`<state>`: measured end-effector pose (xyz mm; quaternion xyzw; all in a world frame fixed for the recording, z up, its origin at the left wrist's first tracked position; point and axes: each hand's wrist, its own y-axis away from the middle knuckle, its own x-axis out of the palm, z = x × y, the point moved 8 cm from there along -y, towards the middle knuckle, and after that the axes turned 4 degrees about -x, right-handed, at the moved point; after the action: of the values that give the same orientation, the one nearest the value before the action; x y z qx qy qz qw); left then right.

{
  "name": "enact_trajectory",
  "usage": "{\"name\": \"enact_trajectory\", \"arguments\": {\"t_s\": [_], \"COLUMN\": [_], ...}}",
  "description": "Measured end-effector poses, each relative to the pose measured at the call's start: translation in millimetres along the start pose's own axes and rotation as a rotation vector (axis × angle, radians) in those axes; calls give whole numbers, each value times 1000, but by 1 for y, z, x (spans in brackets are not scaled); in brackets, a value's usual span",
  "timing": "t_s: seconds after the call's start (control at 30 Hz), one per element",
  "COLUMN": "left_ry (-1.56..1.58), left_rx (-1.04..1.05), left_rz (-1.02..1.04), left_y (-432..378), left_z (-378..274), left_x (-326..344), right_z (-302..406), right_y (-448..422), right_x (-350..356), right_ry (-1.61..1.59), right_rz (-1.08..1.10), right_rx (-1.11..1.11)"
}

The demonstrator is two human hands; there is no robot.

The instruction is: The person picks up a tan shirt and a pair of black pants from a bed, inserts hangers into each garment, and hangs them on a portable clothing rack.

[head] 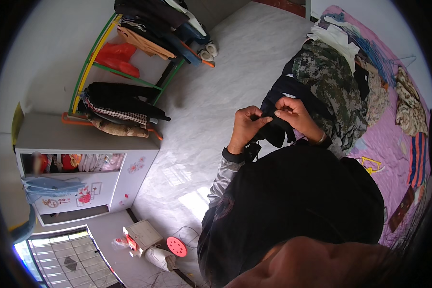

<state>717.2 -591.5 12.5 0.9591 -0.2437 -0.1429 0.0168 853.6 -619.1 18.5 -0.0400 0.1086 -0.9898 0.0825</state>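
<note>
Both my hands pinch a dark garment in front of my body, near the edge of the bed. My left hand grips its fabric between thumb and forefinger. Close beside it, my right hand pinches the same cloth, the thumbtips a small gap apart. Dark cloth hangs below my fingers. Next to the right hand, dark navy clothing and a camouflage garment lie on the bed. Which part of the garment is pinched cannot be told.
A pink bedspread bears a yellow hanger, blue hangers and a white garment. Across the grey floor stand a green and yellow clothes rack, a white cabinet, a red round stool and white shoes.
</note>
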Motion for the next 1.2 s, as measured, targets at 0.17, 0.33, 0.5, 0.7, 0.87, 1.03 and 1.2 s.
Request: {"name": "enact_trajectory", "arguments": {"t_s": [0.17,0.33,0.5,0.7,0.87,1.03,1.2], "left_ry": [111,92,190,316,246,383,27], "left_rx": [92,184,191,171,191,212,228], "left_rz": [-225,-347,-237,-136,-211,-174,51], "left_y": [1,0,-1,5,4,-3,1], "left_z": [-6,-5,-11,-22,-19,-11,-18], "left_x": [-24,-32,-20,-19,-29,-22,19], "right_z": [9,-3,1,-2,-6,5,20], "right_y": [0,-1,-3,-7,-8,-11,-19], "right_x": [-7,5,17,6,2,1,4], "right_ry": [-57,-333,7,203,-180,-600,-79], "right_rz": [7,61,59,44,85,-60,10], "right_rx": [-47,-31,-89,-159,30,108,-73]}}
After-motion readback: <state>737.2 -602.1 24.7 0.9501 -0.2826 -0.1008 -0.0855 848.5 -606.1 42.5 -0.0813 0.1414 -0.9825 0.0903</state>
